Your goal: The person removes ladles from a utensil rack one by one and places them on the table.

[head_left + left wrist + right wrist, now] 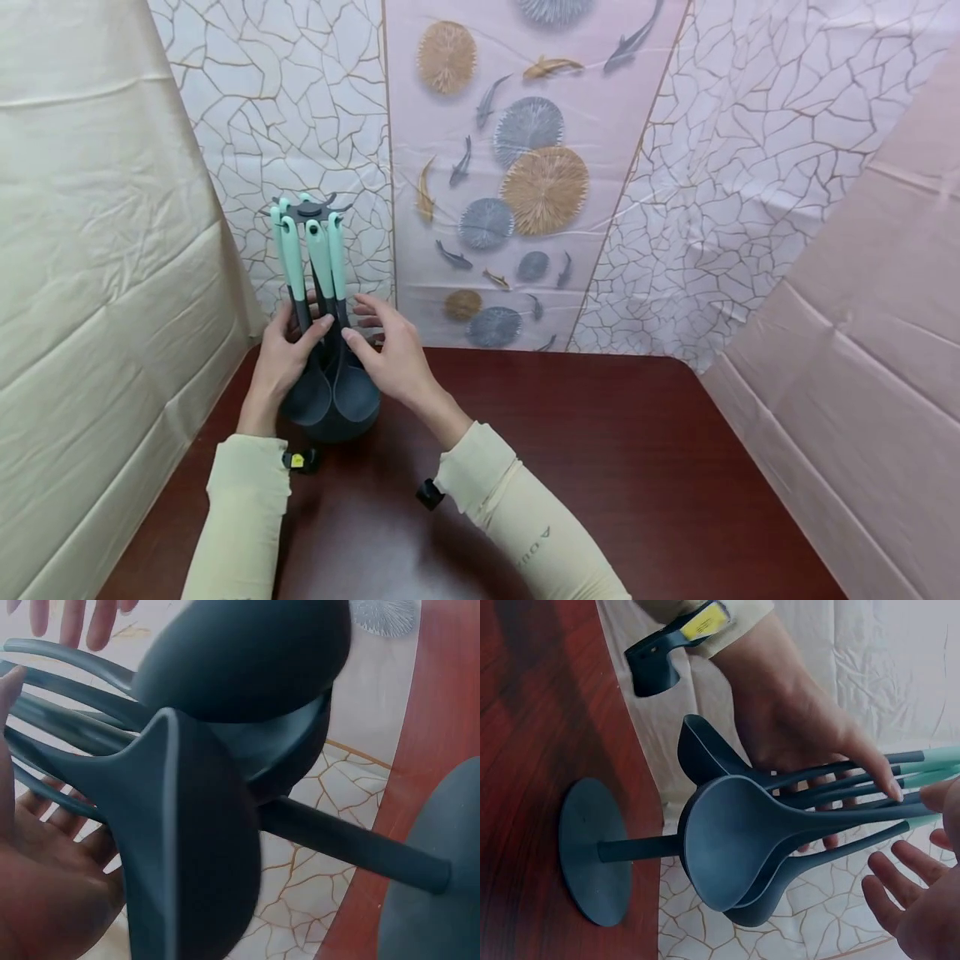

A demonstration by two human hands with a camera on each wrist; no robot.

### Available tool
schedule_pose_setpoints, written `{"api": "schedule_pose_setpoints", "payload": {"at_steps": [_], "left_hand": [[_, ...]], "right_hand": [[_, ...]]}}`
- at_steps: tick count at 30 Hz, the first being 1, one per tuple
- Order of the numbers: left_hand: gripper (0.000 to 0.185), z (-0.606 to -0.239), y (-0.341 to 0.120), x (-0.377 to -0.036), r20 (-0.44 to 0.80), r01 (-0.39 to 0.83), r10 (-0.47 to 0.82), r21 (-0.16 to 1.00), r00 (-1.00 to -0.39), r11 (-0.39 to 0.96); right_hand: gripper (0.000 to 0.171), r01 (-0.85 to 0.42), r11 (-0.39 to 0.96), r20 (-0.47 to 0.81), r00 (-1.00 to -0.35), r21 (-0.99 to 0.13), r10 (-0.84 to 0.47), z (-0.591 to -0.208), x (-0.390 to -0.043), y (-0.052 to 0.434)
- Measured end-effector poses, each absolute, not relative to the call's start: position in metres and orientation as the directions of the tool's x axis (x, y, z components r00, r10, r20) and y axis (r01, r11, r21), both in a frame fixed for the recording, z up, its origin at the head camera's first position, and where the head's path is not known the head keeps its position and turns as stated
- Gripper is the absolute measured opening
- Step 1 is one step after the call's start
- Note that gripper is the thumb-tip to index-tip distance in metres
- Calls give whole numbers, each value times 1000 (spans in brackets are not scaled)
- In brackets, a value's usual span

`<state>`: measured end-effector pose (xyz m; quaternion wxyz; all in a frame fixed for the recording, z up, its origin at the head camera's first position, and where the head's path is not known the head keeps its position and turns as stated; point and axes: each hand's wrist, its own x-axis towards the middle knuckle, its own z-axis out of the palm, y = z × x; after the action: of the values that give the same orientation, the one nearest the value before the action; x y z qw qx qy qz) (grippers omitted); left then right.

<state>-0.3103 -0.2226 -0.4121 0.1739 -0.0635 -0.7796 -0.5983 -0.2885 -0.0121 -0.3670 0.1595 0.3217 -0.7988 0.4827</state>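
In the head view a dark utensil stand (pixel 309 210) at the table's back left carries several hanging kitchen utensils with mint-green handles (pixel 320 258) and dark heads. Two rounded heads face forward; one is a deep ladle (pixel 731 840). My left hand (pixel 281 358) holds the bundle of dark shafts from the left, its thumb across the front and its fingers behind. At the right side, my right hand (pixel 397 354) has its fingers spread and its thumb close to a shaft; contact is unclear. The stand's round base (pixel 595 851) rests on the table.
The dark red-brown table (pixel 600 467) extends to the right and front of the stand. Behind it hangs a patterned cloth (pixel 487 250) with fish and leaf shapes. Pale cloth walls (pixel 90 292) close off both sides. A small black camera is strapped on each wrist.
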Motion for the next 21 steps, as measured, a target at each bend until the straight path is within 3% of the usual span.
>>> {"api": "schedule_pose_setpoints", "payload": {"at_steps": [10, 21], "left_hand": [[53, -426, -212, -304, 461, 448, -186, 887, -868, 108], [70, -422, -210, -306, 484, 473, -200, 875, -852, 102]], "right_hand": [[48, -692, 292, 600, -720, -661, -348, -360, -293, -17], [47, -669, 343, 584, -743, -659, -326, -346, -297, -31]]}}
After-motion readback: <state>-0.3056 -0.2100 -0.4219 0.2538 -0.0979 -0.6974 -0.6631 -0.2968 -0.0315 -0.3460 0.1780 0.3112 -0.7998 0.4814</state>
